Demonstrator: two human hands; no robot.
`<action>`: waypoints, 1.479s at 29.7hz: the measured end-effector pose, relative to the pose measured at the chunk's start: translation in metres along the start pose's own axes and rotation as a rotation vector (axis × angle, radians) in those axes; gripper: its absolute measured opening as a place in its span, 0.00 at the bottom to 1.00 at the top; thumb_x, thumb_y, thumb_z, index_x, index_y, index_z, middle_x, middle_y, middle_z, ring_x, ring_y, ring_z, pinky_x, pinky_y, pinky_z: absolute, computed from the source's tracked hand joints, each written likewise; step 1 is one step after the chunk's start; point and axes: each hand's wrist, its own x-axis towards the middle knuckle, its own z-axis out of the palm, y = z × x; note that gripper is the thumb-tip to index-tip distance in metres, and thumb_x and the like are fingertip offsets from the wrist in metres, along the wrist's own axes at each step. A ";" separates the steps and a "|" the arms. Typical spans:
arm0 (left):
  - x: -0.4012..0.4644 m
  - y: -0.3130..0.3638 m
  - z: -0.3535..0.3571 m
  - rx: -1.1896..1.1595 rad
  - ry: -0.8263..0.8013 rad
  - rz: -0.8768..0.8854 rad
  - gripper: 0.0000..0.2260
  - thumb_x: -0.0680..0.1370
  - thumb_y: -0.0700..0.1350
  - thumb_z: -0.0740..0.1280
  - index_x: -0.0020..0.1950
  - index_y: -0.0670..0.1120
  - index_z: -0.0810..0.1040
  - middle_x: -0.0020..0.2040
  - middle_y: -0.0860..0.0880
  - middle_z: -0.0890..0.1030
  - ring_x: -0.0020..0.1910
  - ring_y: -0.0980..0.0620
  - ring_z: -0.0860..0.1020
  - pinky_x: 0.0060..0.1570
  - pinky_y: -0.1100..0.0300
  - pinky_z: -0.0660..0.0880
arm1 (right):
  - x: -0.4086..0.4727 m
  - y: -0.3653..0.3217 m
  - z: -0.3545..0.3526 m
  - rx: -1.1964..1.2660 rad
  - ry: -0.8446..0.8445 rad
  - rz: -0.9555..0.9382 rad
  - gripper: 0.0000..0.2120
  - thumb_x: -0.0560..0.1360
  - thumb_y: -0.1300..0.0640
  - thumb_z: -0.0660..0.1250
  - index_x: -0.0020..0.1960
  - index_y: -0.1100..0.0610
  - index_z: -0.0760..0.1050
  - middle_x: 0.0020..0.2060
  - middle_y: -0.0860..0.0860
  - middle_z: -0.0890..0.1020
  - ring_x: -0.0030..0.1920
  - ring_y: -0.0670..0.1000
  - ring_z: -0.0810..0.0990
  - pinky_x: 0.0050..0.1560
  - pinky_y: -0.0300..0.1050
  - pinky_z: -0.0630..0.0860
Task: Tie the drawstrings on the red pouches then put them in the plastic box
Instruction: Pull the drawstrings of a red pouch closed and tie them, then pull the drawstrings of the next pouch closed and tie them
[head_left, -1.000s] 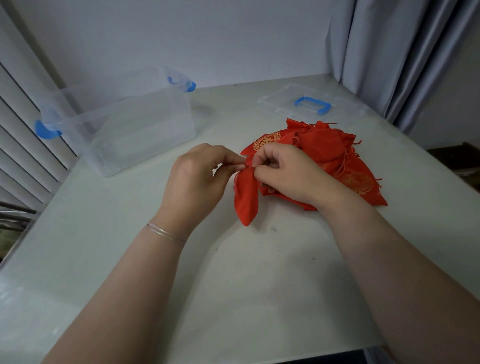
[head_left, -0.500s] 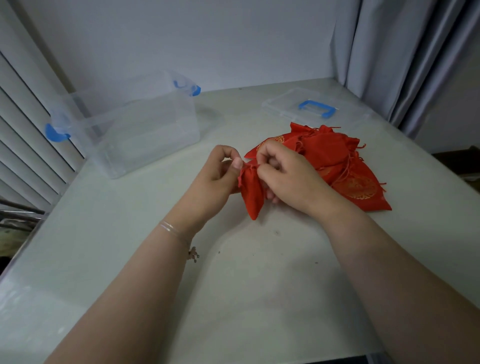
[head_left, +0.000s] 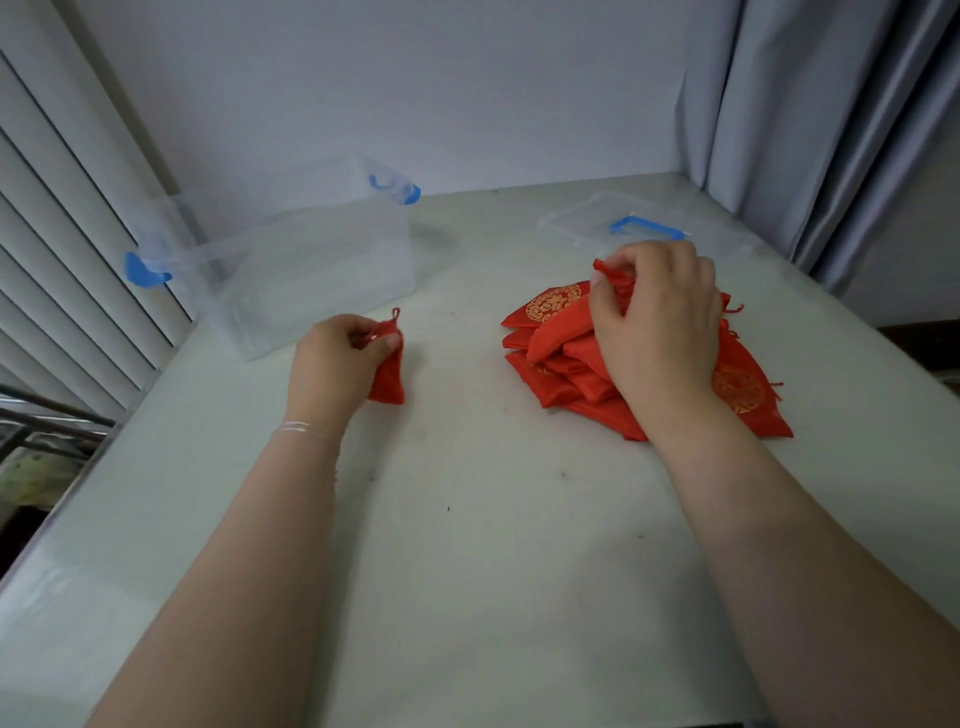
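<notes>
My left hand (head_left: 337, 358) grips a small red pouch (head_left: 388, 376) by its gathered neck, the pouch hanging against the table just in front of the clear plastic box (head_left: 291, 260). A short drawstring loop sticks up above my thumb. My right hand (head_left: 657, 322) is over the pile of red pouches (head_left: 561, 353) with gold emblems and pinches the top of one pouch from that pile (head_left: 613, 275). The box is open, with blue latches, and looks empty.
The box's clear lid (head_left: 587, 223) with a blue handle lies flat behind the pile. Grey curtains (head_left: 831, 130) hang at the right, white blinds (head_left: 62, 249) at the left. The white table (head_left: 493, 519) has a left edge near my left forearm.
My hands have parted. The left carried the tied pouch left toward the box. The right moved back to the pile and took hold of another pouch.
</notes>
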 end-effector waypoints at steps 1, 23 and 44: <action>0.005 -0.009 0.001 0.074 0.000 -0.030 0.11 0.74 0.49 0.71 0.54 0.46 0.81 0.47 0.48 0.81 0.48 0.47 0.78 0.46 0.59 0.70 | 0.000 0.003 0.002 -0.068 -0.050 0.047 0.15 0.75 0.45 0.63 0.54 0.54 0.75 0.52 0.55 0.76 0.55 0.58 0.72 0.53 0.51 0.68; -0.048 0.045 0.022 -0.286 -0.243 0.172 0.24 0.74 0.63 0.61 0.62 0.50 0.76 0.58 0.55 0.79 0.58 0.58 0.76 0.60 0.61 0.71 | -0.017 -0.026 0.001 0.773 -0.265 -0.093 0.07 0.73 0.63 0.69 0.49 0.55 0.80 0.44 0.47 0.81 0.48 0.41 0.78 0.51 0.31 0.70; -0.050 0.045 0.020 -0.403 -0.445 -0.040 0.23 0.78 0.59 0.60 0.46 0.40 0.82 0.38 0.49 0.84 0.42 0.53 0.82 0.54 0.56 0.78 | -0.033 -0.029 0.002 0.812 -0.547 0.075 0.04 0.74 0.57 0.69 0.41 0.52 0.77 0.31 0.47 0.78 0.32 0.41 0.76 0.37 0.36 0.72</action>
